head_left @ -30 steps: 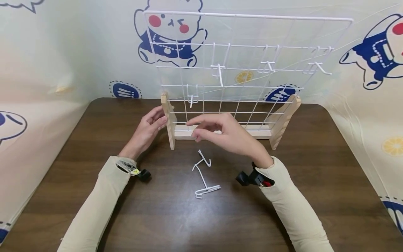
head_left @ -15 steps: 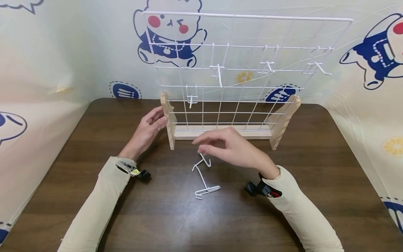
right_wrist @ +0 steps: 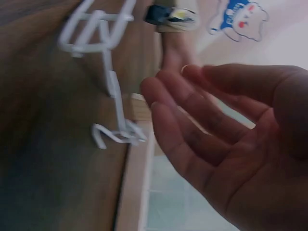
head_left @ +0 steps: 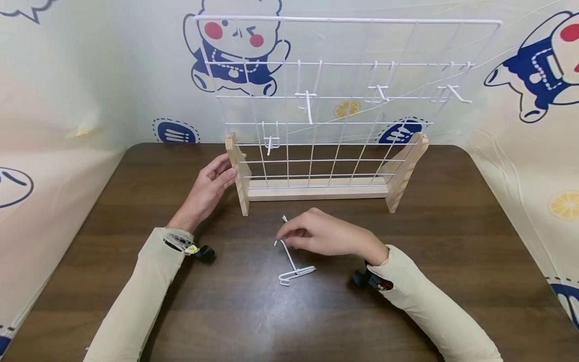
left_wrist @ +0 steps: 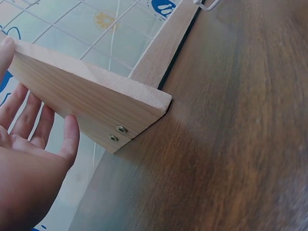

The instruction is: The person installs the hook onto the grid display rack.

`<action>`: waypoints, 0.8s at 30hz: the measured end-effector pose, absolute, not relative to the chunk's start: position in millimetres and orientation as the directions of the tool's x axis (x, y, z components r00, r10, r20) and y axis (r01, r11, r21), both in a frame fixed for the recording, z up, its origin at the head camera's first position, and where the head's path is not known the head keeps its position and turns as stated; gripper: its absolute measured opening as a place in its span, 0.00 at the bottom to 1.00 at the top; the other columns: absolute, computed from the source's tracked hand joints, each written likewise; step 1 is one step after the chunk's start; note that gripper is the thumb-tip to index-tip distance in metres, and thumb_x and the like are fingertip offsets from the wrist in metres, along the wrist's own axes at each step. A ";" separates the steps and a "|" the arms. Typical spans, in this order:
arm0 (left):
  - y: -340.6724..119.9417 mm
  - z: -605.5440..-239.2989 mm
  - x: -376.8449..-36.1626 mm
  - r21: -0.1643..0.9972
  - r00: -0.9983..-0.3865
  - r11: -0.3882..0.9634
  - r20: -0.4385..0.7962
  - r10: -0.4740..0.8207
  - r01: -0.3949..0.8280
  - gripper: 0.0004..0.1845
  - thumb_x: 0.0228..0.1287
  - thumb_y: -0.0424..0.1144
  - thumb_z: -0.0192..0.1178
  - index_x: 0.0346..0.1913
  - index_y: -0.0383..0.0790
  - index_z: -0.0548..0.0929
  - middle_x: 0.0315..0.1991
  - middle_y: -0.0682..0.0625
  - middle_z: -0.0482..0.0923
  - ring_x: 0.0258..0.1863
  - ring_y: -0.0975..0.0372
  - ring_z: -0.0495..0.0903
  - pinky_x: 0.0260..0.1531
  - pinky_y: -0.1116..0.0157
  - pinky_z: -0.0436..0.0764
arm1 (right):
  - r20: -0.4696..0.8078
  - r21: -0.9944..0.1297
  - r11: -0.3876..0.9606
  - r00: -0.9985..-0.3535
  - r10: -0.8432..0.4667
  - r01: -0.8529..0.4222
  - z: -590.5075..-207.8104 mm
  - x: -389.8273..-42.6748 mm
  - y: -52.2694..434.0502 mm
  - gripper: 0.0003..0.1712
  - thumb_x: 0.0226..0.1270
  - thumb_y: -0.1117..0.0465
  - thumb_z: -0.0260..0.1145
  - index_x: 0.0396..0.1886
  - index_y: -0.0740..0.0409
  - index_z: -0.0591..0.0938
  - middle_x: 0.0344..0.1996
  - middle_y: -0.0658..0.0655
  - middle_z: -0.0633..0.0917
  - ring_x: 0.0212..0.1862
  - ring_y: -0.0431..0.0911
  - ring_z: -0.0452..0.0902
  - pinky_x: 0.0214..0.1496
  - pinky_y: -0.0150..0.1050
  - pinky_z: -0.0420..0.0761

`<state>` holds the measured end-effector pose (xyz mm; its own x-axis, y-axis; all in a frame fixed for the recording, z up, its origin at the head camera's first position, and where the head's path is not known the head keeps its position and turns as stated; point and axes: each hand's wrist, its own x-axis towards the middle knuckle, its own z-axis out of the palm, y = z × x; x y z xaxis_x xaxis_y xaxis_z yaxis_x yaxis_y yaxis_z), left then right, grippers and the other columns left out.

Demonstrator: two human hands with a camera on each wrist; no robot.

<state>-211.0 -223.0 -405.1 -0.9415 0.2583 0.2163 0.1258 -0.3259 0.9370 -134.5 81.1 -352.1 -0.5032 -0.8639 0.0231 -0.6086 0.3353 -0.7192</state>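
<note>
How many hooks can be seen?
6: on the rack, one hook low left, two upper middle, one upper right; on the table, one nearer, one partly hidden by the right hand.
</note>
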 end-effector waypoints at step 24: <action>-223.4 -403.6 -210.1 0.939 -0.941 -0.319 0.217 0.258 0.128 0.25 0.73 0.29 0.56 0.70 0.35 0.69 0.67 0.41 0.69 0.63 0.55 0.72 0.61 0.66 0.75 | -0.187 -0.626 0.472 -0.468 -0.863 -0.620 -376.4 -133.0 72.5 0.15 0.65 0.75 0.58 0.46 0.59 0.85 0.22 0.45 0.78 0.26 0.33 0.69 0.32 0.28 0.72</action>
